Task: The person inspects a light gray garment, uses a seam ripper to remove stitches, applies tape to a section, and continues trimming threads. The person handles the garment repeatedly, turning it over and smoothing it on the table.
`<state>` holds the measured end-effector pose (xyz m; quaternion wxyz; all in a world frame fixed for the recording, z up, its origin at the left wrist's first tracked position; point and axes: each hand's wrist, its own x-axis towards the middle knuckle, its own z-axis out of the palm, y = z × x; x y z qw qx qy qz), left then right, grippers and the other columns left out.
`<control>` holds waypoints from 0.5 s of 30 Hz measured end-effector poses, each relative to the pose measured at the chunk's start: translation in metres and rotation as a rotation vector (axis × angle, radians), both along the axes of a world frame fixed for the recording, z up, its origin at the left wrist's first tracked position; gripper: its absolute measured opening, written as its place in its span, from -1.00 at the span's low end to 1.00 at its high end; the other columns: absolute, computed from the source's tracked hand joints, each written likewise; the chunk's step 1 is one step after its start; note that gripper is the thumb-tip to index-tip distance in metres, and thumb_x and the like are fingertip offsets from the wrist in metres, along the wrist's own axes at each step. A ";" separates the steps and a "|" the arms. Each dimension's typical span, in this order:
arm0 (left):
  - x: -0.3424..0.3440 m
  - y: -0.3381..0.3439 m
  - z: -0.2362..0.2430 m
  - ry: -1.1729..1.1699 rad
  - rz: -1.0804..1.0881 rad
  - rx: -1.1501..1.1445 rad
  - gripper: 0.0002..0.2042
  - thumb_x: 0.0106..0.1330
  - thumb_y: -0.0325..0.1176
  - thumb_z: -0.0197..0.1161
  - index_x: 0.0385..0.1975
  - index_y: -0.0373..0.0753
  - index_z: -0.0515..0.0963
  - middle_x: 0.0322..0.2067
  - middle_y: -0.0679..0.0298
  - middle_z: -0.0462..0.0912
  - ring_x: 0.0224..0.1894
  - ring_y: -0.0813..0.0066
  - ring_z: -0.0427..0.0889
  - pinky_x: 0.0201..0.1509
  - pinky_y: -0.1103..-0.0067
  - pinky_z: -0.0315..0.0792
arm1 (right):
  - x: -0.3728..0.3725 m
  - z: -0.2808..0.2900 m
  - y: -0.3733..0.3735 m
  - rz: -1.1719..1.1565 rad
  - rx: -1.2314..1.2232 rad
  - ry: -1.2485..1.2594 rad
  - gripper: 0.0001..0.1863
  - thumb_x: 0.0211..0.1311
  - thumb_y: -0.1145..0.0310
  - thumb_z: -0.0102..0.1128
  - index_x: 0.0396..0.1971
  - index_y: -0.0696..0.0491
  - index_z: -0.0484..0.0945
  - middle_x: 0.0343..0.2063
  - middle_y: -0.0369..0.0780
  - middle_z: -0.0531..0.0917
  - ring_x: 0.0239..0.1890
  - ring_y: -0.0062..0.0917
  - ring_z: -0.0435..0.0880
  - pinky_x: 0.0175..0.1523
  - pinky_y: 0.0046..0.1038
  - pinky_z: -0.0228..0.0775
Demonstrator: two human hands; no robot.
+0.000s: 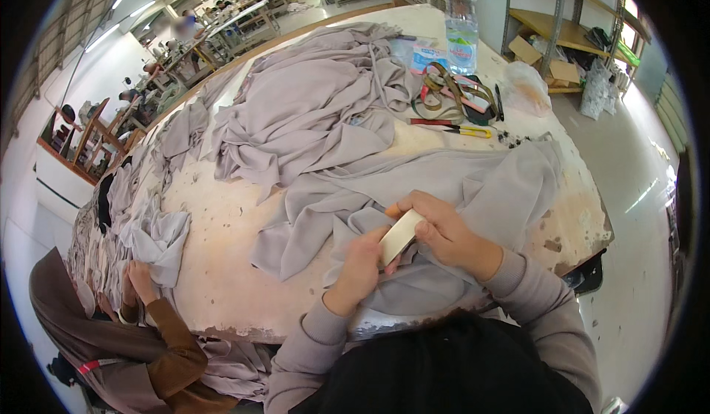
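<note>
Between both hands is a cream-coloured band, apparently a roll of masking tape [400,238] seen edge-on. My left hand [361,264] closes on its lower left end. My right hand [445,230] grips the upper right end, thumb pressed against its side. Under the hands a grey garment [510,181] lies spread and wrinkled on the table. Its folds reach left of my hands and down to the near edge. The palm sides of the fingers are mostly hidden.
Beyond lies a heap of mauve-grey cloth [296,103]. Yellow-handled snips [473,130], a coiled tape measure [442,96], a water bottle [461,33] and a plastic bag [526,88] stand at the far right of the table [222,266]. At left, a co-worker's hands [139,284] handle light grey cloth.
</note>
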<state>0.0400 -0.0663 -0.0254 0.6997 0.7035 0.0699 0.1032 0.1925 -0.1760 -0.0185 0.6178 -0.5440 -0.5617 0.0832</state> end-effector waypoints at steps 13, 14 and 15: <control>0.011 -0.004 -0.008 0.010 -0.207 -0.162 -0.71 0.18 -0.45 -0.26 -0.33 -0.42 0.45 -0.42 0.20 0.53 -0.33 0.49 0.47 -0.07 0.59 0.31 | -0.006 0.003 -0.004 -0.140 -0.018 -0.493 -0.91 0.17 0.33 0.00 -0.40 0.01 0.43 -0.69 -0.24 0.48 -0.63 -0.29 0.49 -0.51 -0.34 0.27; 0.010 -0.005 -0.008 0.000 -0.201 -0.150 -0.71 0.16 -0.46 -0.26 -0.33 -0.42 0.45 -0.43 0.20 0.52 -0.33 0.49 0.47 -0.08 0.59 0.31 | -0.005 0.004 -0.004 -0.147 -0.001 -0.489 -0.91 0.15 0.34 0.01 -0.39 0.00 0.44 -0.69 -0.25 0.49 -0.64 -0.30 0.49 -0.51 -0.34 0.28; 0.010 -0.006 -0.008 -0.007 -0.198 -0.134 -0.71 0.14 -0.47 -0.26 -0.34 -0.42 0.45 -0.43 0.20 0.52 -0.34 0.50 0.46 -0.09 0.59 0.31 | -0.004 0.004 -0.005 -0.145 0.003 -0.495 -0.90 0.13 0.35 0.01 -0.37 0.00 0.45 -0.69 -0.25 0.49 -0.64 -0.31 0.49 -0.50 -0.34 0.28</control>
